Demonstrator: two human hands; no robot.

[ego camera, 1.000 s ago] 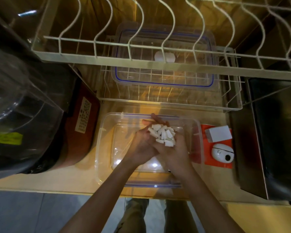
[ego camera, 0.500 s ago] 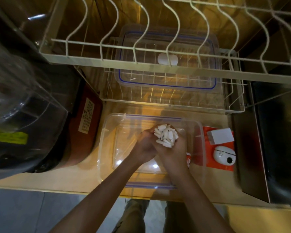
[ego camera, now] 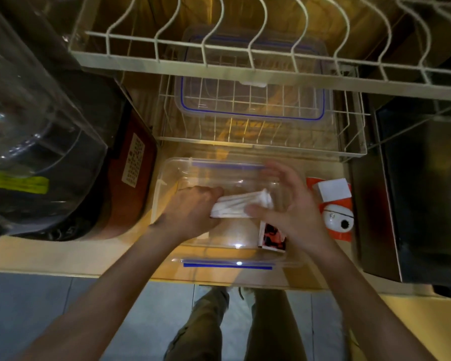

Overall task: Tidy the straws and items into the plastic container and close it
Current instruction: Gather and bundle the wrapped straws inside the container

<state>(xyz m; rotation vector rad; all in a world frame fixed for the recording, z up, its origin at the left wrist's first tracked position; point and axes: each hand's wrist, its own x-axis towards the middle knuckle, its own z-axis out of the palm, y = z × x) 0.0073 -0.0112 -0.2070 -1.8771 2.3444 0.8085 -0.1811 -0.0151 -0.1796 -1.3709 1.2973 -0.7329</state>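
A clear plastic container (ego camera: 167, 178) with blue clips sits on the counter in front of me. A bundle of white wrapped straws (ego camera: 241, 205) lies sideways inside it, and my left hand (ego camera: 193, 212) is closed around its left end. My right hand (ego camera: 287, 204) hovers over the right end with fingers spread, blurred, its thumb near the bundle. A small red-and-black packet (ego camera: 272, 237) stands at the container's right inner wall. The container's lid (ego camera: 250, 102), clear with a blue seal, rests in the wire rack behind.
A wire dish rack (ego camera: 354, 142) sits just behind the container, with an upper rack shelf (ego camera: 219, 71) overhead. A large clear water bottle (ego camera: 29, 126) and a red-brown appliance (ego camera: 133, 183) stand left. A white box (ego camera: 332, 190) and a white round device (ego camera: 339, 220) on an orange pad lie right, beside a dark steel unit (ego camera: 414, 191).
The straw bundle went from upright in both hands to lying sideways low in the container. My right hand has opened and come off it; my left hand still holds the left end.
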